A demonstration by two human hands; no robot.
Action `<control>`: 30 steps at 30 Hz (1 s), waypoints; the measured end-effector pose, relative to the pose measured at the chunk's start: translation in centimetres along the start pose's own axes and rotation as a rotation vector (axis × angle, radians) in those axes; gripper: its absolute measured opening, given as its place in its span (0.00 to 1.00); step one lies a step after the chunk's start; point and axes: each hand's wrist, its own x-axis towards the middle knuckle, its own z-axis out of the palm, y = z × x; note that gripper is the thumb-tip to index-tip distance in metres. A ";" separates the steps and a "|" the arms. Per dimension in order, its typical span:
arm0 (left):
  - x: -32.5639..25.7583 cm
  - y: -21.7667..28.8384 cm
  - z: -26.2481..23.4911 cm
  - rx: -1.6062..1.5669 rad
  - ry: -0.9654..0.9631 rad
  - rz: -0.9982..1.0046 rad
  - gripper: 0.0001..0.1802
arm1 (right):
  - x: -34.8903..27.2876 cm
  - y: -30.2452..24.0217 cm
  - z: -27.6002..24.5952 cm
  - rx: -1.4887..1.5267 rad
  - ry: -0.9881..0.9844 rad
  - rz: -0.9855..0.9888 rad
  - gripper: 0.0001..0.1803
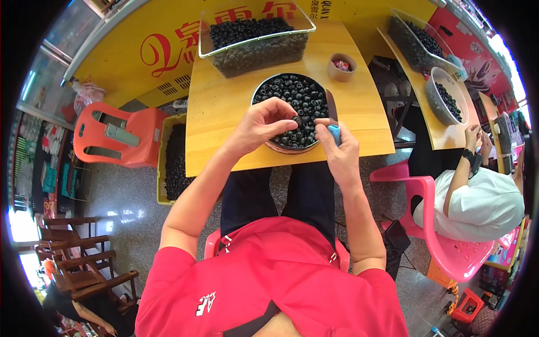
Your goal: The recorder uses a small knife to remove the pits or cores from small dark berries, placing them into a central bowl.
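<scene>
Small round black pieces, kind not clear, fill a wide round bowl (270, 80) at the table's near edge. Over the bowl, my left hand (264, 128) is closed in a pinch on one dark round piece (296, 120). My right hand (341, 147) grips the blue handle (334, 133) of a knife, whose broad blade (331, 104) points away from me beside the bowl's right rim. A small gap separates the two hands.
A clear plastic bin (261, 53) of black pieces stands at the table's far side, near a small brown cup (342, 66). A yellow crate (163, 168) and orange stool (120, 135) are left. Rightward, another person (477, 196) sits at a table with a bowl (432, 101).
</scene>
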 end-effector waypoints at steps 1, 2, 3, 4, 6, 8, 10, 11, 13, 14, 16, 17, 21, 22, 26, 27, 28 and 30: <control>-0.4 0.0 0.2 -0.189 0.032 0.031 0.12 | -0.1 -0.6 0.3 0.147 -0.061 0.080 0.15; -0.7 -0.1 0.6 -0.190 0.030 0.031 0.12 | -0.2 -1.1 0.8 0.294 -0.122 0.159 0.12; -0.9 -0.1 1.1 -0.227 0.064 0.109 0.11 | -0.2 -1.6 1.5 0.401 -0.131 0.180 0.11; -1.1 -0.1 1.5 -0.264 0.099 0.188 0.10 | -0.3 -1.6 1.8 0.400 -0.129 0.180 0.11; -1.2 -0.3 2.1 -0.209 0.130 0.248 0.11 | -0.3 -1.5 2.1 0.626 -0.201 0.302 0.11; -1.3 -0.6 2.4 -0.095 0.198 0.368 0.12 | -0.1 -1.8 2.2 0.694 -0.213 0.318 0.12; -1.4 -0.8 2.6 -0.016 0.238 0.401 0.13 | -0.1 -2.2 2.3 0.756 -0.208 0.363 0.13; -1.5 -0.8 2.7 0.062 0.279 0.433 0.14 | -0.1 -2.0 2.2 0.756 -0.208 0.361 0.13; -1.4 -0.6 3.0 0.123 0.299 0.484 0.14 | -0.1 -1.5 1.9 0.767 -0.271 0.362 0.13; -1.5 -0.5 3.1 0.184 0.319 0.533 0.14 | -0.1 -1.6 1.9 0.766 -0.270 0.362 0.13; -1.7 -0.6 2.9 0.218 0.269 0.518 0.15 | 0.0 -1.8 1.9 0.742 -0.251 0.379 0.13; -1.8 -0.7 2.8 0.252 0.221 0.502 0.16 | 0.0 -1.8 1.8 0.742 -0.250 0.379 0.13; -2.3 -0.8 3.4 0.209 0.218 0.479 0.15 | -0.1 -2.0 1.8 0.807 -0.295 0.419 0.11; -2.5 -0.8 3.8 0.131 0.235 0.476 0.14 | -0.2 -2.2 1.9 0.810 -0.290 0.402 0.10; -2.4 -0.6 4.5 -0.019 0.310 0.443 0.13 | -0.2 -2.1 2.2 0.853 -0.318 0.369 0.09; -2.5 -0.7 4.4 -0.019 0.311 0.443 0.13 | -0.2 -2.3 2.3 0.813 -0.295 0.335 0.10; -2.5 -0.8 4.3 -0.087 0.293 0.353 0.13 | -0.2 -2.3 2.3 0.775 -0.275 0.300 0.10; -2.7 -0.6 4.1 -0.153 0.276 0.265 0.13 | -0.3 -2.5 2.3 0.738 -0.254 0.288 0.10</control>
